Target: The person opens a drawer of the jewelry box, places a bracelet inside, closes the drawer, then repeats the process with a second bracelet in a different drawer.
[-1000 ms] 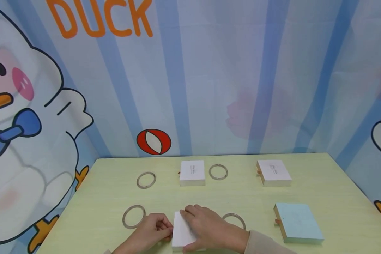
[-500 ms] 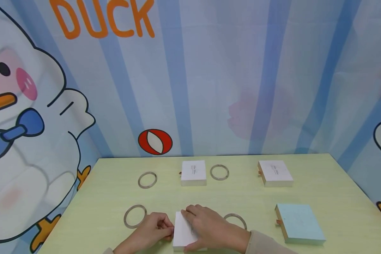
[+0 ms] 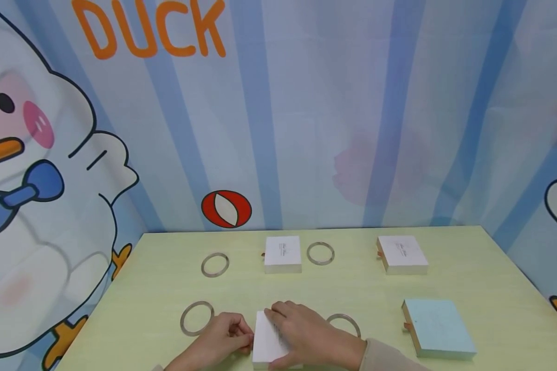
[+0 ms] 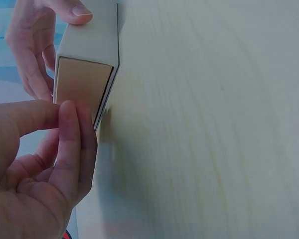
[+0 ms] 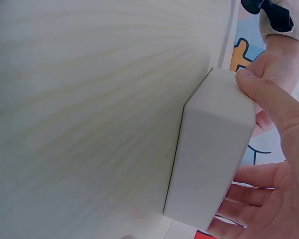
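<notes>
Box (image 3: 263,340), white, drawer-type, on the table (image 3: 353,288): I see the left grip (image 3: 227,332) pinched at its tan drawer front (image 4: 82,79), apparently holding a hidden tab, the right grip (image 3: 304,332) clasping its ends, nothing newly shifted, hence unopened.

Pale box (image 4: 92,37) on the wood-grain table (image 4: 204,124). Left hand (image 4: 42,169) near, thumb and fingertips (image 4: 69,112) pinched at box's tan end (image 4: 82,82); can't see what's between. Right hand (image 4: 35,37) farther along, gripping box, thumb on its long side.
</notes>
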`<act>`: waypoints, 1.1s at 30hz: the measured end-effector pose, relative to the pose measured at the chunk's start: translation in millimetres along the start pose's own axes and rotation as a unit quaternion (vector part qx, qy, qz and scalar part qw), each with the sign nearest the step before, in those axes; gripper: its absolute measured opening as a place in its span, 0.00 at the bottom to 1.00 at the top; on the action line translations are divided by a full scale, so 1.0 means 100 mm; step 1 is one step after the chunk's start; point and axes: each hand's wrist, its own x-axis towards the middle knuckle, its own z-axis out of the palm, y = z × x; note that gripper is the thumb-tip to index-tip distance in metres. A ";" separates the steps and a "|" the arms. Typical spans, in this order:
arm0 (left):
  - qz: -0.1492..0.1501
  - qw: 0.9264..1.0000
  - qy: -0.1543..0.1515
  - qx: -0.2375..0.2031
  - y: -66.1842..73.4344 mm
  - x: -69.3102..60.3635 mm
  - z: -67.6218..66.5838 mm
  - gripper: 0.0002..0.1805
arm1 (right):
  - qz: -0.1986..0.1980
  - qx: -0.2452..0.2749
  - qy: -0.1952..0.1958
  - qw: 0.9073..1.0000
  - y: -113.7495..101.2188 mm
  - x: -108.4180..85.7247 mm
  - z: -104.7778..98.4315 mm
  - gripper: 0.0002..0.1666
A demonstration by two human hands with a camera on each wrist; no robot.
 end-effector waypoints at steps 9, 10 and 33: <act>-0.005 1.000 -0.001 -0.010 -0.01 -0.01 0.01 0.03 | -0.004 -0.003 0.008 1.000 0.00 -0.01 0.03 0.54; -0.006 1.000 -0.002 -0.011 -0.02 -0.01 0.01 0.03 | -0.004 -0.002 0.008 1.000 0.00 -0.01 0.03 0.54; -0.008 1.000 -0.010 -0.025 0.01 -0.01 -0.02 0.04 | 0.007 0.015 -0.010 1.000 0.02 -0.01 0.02 0.55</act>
